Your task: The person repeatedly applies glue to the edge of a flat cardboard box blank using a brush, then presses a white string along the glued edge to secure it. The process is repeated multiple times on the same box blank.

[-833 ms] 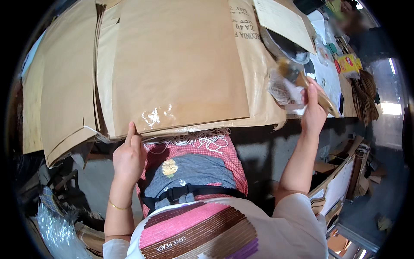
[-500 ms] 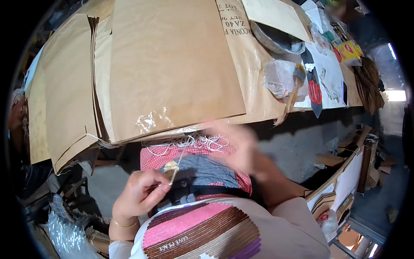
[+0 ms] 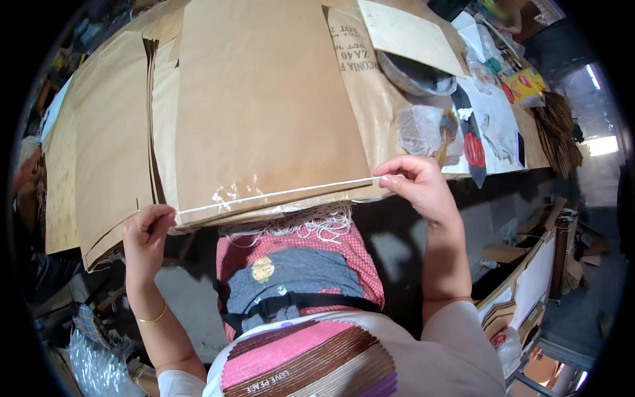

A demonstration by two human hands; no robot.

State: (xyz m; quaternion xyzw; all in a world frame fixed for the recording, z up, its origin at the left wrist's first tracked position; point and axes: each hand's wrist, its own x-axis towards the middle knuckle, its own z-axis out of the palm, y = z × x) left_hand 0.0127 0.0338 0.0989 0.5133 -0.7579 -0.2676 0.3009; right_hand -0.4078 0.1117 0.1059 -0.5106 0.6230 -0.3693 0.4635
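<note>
Fingers [image 3: 163,212] pinching, both sides! The left hand [image 3: 147,231] and right hand [image 3: 423,190] gripped a white string [image 3: 284,192], pulled straight between them along the brown sheet's [image 3: 264,99] near edge, by a glossy patch [image 3: 221,196]; beyond the right lay a brush [image 3: 448,129], then red-handled scissors [image 3: 473,151].

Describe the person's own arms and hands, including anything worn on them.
The left hand and right hand wear no gloves. A thin, gold-coloured bangle circles the left forearm near the wrist; none shows on the right. Short, whitish sleeves leave both forearms uncovered.
</note>
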